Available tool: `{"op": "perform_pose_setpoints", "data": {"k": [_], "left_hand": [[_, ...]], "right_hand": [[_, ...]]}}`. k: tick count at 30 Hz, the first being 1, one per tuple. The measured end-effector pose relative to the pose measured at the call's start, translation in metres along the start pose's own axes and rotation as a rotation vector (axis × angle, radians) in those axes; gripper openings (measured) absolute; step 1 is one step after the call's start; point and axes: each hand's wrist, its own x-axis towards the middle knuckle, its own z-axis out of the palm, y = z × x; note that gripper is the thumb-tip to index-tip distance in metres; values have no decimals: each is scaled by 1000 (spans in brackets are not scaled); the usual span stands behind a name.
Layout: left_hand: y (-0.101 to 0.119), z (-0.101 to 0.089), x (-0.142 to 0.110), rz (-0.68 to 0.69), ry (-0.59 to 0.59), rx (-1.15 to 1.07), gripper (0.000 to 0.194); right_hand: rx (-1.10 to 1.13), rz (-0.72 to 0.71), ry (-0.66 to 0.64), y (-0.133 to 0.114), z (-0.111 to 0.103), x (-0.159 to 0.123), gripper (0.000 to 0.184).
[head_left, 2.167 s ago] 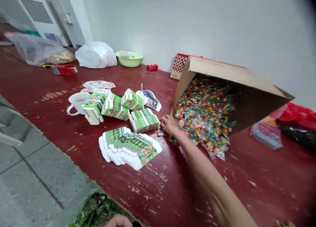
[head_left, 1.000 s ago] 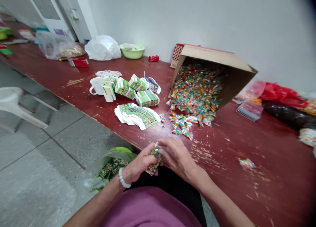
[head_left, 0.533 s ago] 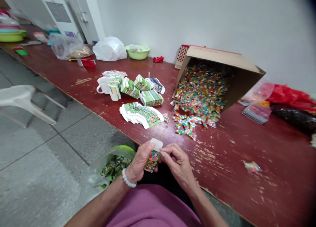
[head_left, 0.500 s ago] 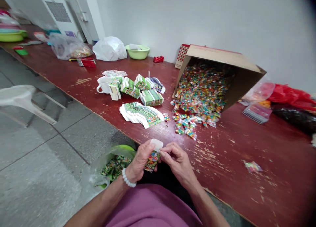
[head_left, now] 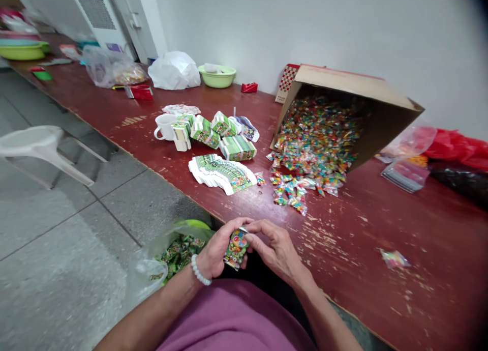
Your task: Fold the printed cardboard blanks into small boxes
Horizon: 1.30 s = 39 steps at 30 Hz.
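Both hands meet over my lap at the red table's near edge. My left hand (head_left: 217, 252), a white bead bracelet on its wrist, grips a small green printed carton (head_left: 236, 248). My right hand (head_left: 275, 248) has its fingers curled over the carton's top, pressing its flap down. On the table beyond lie a fanned stack of flat green cartons (head_left: 223, 174) and several bundles of the same cartons (head_left: 237, 147). A tipped cardboard box (head_left: 358, 89) spills a heap of small colourful sweet packets (head_left: 310, 147) toward me.
A clear bag of filled green cartons (head_left: 173, 252) sits on the floor at my left. A white mug (head_left: 164, 127), white plastic bag (head_left: 173, 70), green bowl (head_left: 217, 77), red bags (head_left: 455, 150) and a stray sweet packet (head_left: 394, 259) lie on the table (head_left: 381, 229). A white plastic chair (head_left: 36, 147) stands at left.
My right hand drew back from the sweet heap to my lap. Both hands took up the small carton; its white flap, standing up half a second ago, is now folded down.
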Motion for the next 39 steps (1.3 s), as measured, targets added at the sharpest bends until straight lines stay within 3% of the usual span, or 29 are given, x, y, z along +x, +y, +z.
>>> {"op": "perform_pose_setpoints", "data": {"k": [4,8,11,15,18,19,22,24,29,32,34,36,39], "left_hand": [[-5,3,0,90,47,138,51],[-5,6,-1,14,7,109,71],[-2,4,-1,-1,-5,112,75],[-2,-1,1,-2,11,105,59],[-2,-3,5,-5,-24,-28,42],[-2,-3,6,0,-22,-85,38],[-3,4,8,47,39,-202,33],[-6,9,9,77,78,-233,34],[-26,7,15,131,142,-194,32],[-32,-11,7,253,185,28,41],[-27,-34,-5,316,267,389,43],[-16,-65,-21,420,506,926,44],[8,-116,-47,433,690,1111,33]], "right_hand": [[335,247,-13,6,2,3,19],[541,297,-29,6,6,6,23],[599,303,-8,2,7,6,26],[323,131,19,-1,5,1,20],[86,-28,-13,0,5,-6,16],[18,-71,-8,0,6,-9,22],[-222,-186,19,4,15,-18,72],[-402,-231,48,9,21,-25,91],[-588,-238,104,22,32,-30,76],[-519,-215,-5,24,37,-29,86],[-458,-186,-35,25,37,-27,93],[-423,-161,20,29,32,-26,86],[-401,-133,104,39,20,-27,67]]}}
